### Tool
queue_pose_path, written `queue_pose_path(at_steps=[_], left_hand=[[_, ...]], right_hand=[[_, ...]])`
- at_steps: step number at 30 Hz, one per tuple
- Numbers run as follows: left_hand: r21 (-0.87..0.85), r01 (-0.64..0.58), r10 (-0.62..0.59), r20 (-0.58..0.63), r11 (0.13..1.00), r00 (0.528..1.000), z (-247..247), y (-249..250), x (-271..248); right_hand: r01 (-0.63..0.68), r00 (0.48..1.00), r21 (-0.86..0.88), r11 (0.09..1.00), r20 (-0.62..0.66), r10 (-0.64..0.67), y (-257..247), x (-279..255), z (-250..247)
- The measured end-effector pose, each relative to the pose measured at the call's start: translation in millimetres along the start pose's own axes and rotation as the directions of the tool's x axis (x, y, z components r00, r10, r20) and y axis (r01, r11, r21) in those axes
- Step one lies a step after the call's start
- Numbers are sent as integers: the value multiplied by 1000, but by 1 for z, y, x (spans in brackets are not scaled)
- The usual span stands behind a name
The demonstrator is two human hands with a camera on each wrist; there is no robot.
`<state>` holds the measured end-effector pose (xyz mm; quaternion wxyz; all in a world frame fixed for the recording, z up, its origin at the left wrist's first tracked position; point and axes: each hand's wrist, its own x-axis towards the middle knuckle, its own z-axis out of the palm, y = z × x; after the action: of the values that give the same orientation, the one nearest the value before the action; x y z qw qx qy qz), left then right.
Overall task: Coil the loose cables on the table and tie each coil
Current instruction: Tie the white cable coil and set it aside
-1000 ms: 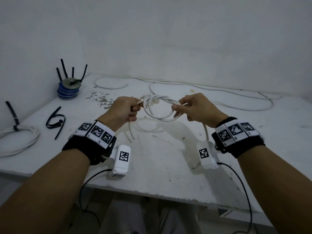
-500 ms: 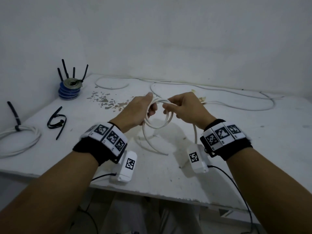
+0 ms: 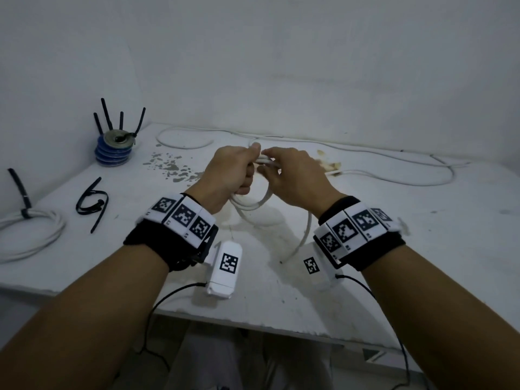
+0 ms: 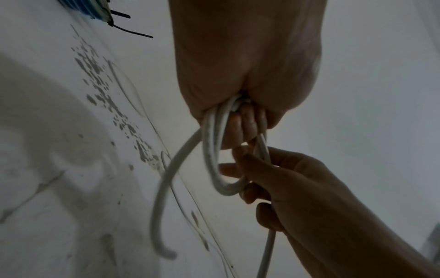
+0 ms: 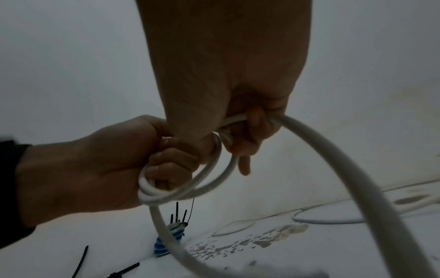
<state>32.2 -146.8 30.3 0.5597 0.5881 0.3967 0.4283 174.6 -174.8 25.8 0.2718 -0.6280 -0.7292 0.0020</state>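
Fists, left hand [image 3: 231, 172] and right hand [image 3: 292, 175], tight around white cable coil [image 3: 254, 205].

You worked in dim, flat, bluish light. In the head view, soft shadows fell on the table [image 3: 281, 291] beneath your wrists, and the edges bowed with wide-angle stretch. Both wrist views were darker and grainy: your left hand [image 4: 247, 62] and right hand [image 5: 226, 62] showed as shadowed, near-silhouetted shapes, and the white cable [image 5: 357, 169] smeared with motion blur close to the lens.
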Motion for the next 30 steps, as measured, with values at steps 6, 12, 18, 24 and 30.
queue_pose_path(at_steps=[6, 12, 18, 24, 30], left_hand=[[-98, 120, -113, 72, 988, 991, -6, -2, -3], [-4, 74, -74, -1, 997, 997, -10, 4, -2], [-108, 124, -128, -32, 986, 991, -22, -2, -2], [-65, 81, -81, -6, 995, 997, -9, -2, -5], [3, 98, -98, -11, 995, 995, -12, -8, -4]], right_hand=[[-52, 994, -131, 990, 84, 63, 4, 1, 6], [35, 996, 196, 980, 80, -51, 6, -6, -4], [-124, 981, -15, 992, 151, 125, 35, -5, -29], [-190, 967, 336, 922, -98, 235, 29, 1, -24], [-263, 948, 747, 610, 84, 306, 25, -9, -1]])
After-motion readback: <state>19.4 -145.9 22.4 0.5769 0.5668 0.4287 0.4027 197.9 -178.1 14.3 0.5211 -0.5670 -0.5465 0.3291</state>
